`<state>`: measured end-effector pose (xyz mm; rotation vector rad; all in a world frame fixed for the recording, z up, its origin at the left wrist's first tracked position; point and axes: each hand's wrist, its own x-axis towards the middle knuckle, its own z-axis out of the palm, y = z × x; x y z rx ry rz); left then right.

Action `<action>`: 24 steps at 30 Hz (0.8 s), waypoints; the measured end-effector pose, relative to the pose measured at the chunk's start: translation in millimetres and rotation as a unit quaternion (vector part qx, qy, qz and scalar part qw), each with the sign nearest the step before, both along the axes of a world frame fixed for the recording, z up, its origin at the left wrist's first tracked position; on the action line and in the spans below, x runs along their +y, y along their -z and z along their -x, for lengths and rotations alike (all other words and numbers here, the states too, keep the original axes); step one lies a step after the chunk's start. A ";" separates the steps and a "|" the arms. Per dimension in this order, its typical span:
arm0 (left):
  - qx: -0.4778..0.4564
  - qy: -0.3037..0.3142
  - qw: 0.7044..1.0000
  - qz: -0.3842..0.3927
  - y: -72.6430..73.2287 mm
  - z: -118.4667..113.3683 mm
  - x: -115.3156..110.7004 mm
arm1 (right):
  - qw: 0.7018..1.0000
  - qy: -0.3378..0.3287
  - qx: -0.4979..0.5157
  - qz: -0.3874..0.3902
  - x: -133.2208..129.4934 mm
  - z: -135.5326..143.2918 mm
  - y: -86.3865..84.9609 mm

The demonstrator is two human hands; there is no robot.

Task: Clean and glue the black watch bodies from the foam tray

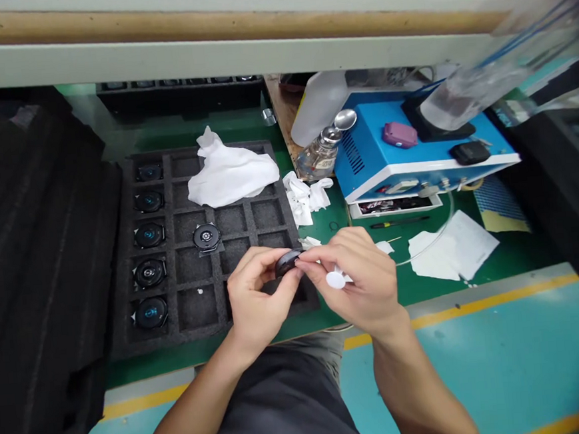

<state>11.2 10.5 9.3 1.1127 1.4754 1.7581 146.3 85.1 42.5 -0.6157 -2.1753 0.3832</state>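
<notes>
Watch part (288, 262): dark, round, slim, tilted between both hands (263, 292)

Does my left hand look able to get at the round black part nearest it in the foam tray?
Probably yes: the part sits face up close by, and the white cloth lies clear of it. But your left hand is pinching a dark disc.

A person wears a dark charcoal top (285, 418), its visible front plain and softly creased, with lighter grey trousers (327, 351) showing between the top and the near edge of the green desk (415, 290). Both forearms, the left hand (260, 293) and the right hand (362, 281) are bare.
</notes>
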 end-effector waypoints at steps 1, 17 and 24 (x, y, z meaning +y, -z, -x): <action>0.005 -0.001 1.000 0.000 0.2 -0.1 0.1 | 1.000 -0.003 -0.002 0.000 0.4 0.1 0.6; -0.224 0.031 0.972 0.057 1.2 2.1 3.1 | 0.999 0.016 -0.010 -0.040 4.4 0.6 5.7; -0.309 0.043 0.947 0.076 3.1 4.5 4.2 | 0.994 0.055 -0.037 -0.083 7.8 -5.0 -3.5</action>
